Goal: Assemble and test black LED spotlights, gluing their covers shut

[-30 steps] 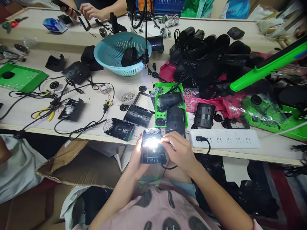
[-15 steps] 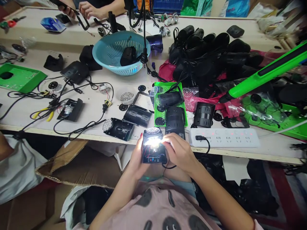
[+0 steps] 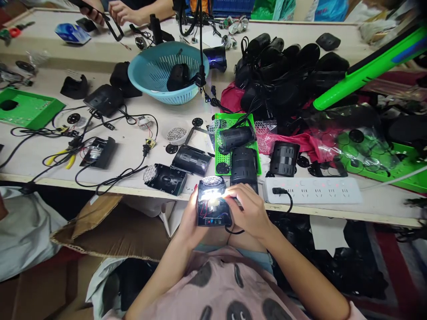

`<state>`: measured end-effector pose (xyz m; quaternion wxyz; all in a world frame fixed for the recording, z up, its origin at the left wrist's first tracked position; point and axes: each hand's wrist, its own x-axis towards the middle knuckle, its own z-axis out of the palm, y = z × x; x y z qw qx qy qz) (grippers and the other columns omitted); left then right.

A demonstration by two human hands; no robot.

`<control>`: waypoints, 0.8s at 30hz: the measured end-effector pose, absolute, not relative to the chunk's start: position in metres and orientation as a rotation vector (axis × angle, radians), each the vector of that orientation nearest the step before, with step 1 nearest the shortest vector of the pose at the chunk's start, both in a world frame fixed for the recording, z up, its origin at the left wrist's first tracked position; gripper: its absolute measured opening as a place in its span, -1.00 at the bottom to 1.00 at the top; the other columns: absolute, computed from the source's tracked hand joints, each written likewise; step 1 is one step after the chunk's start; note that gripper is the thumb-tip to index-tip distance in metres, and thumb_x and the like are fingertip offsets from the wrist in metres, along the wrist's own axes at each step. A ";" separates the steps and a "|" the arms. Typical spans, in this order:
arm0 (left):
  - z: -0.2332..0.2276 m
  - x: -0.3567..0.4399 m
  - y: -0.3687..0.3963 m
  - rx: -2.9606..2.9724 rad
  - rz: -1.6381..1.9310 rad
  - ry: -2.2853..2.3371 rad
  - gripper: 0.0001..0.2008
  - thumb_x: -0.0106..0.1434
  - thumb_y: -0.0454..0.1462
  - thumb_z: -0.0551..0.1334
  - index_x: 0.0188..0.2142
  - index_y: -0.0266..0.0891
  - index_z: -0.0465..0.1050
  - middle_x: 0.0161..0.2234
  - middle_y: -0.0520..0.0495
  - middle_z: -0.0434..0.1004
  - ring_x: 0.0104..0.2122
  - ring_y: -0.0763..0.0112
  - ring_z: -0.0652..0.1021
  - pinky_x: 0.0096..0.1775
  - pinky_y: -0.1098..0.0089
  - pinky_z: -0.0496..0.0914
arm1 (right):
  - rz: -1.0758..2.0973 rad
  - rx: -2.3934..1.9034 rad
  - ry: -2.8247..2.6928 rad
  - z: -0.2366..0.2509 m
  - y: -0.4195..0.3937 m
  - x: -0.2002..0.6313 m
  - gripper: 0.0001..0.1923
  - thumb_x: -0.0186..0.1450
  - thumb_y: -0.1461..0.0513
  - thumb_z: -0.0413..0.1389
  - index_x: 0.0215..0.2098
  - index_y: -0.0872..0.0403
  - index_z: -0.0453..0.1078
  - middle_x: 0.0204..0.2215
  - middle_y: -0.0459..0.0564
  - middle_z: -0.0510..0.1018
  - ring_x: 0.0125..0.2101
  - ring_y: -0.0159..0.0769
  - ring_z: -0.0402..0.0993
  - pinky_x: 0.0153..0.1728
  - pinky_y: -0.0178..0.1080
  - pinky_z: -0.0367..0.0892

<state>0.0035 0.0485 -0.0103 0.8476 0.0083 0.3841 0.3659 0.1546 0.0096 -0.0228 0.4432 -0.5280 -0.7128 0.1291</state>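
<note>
Head view, left to right: green tray [image 3: 30, 109] at far left of the bench; yellow-handled pliers [image 3: 60, 159] among black cables; one open black lamp housing [image 3: 166, 179] lying at the bench edge, lens cluster facing left. Low centre of frame, just below that edge: left hand [image 3: 189, 218] wrapped round the side of a small black lamp unit [image 3: 212, 205], fingers curled tight on the casing. Unit is lit, bright white glare at its top, inner wiring exposed, so casing not closed. Right hand [image 3: 249, 211] touches the lit end, fingertips pressed together at it; what they pinch cannot be told through the glare. White power strip [image 3: 312, 191] just right, one plug in. Blue basket [image 3: 168, 73] and a heap of black housings [image 3: 287, 73] fill the upper centre and right; another person's hands [image 3: 116, 11] work at the top left.
</note>
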 end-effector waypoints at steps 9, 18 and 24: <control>-0.013 0.004 0.049 0.025 0.773 0.811 -0.58 0.48 -0.15 0.01 -0.18 -0.38 0.57 -0.29 -0.16 0.66 -0.23 0.28 0.62 -0.02 0.32 0.46 | 0.345 -1.340 -1.761 -0.024 0.008 0.156 -0.87 0.42 0.38 0.06 -0.29 0.07 0.29 -0.34 0.01 0.54 -0.30 -0.26 0.44 -0.24 -0.17 0.30; -0.012 0.004 0.049 0.054 0.769 0.828 -0.58 0.48 -0.15 0.01 -0.17 -0.37 0.57 -0.28 -0.15 0.66 -0.27 0.31 0.62 -0.04 0.33 0.47 | 0.349 -1.351 -1.763 -0.017 0.006 0.156 -0.86 0.41 0.40 0.04 -0.30 0.08 0.29 -0.35 0.03 0.53 -0.30 -0.24 0.45 -0.24 -0.16 0.34; -0.016 0.003 0.049 0.052 0.763 0.843 -0.58 0.47 -0.12 0.02 -0.19 -0.35 0.57 -0.29 -0.12 0.65 -0.33 0.35 0.60 -0.06 0.34 0.47 | 0.341 -1.346 -1.724 -0.018 0.006 0.156 -0.85 0.41 0.41 0.03 -0.28 0.07 0.30 -0.35 0.02 0.52 -0.28 -0.25 0.46 -0.23 -0.18 0.38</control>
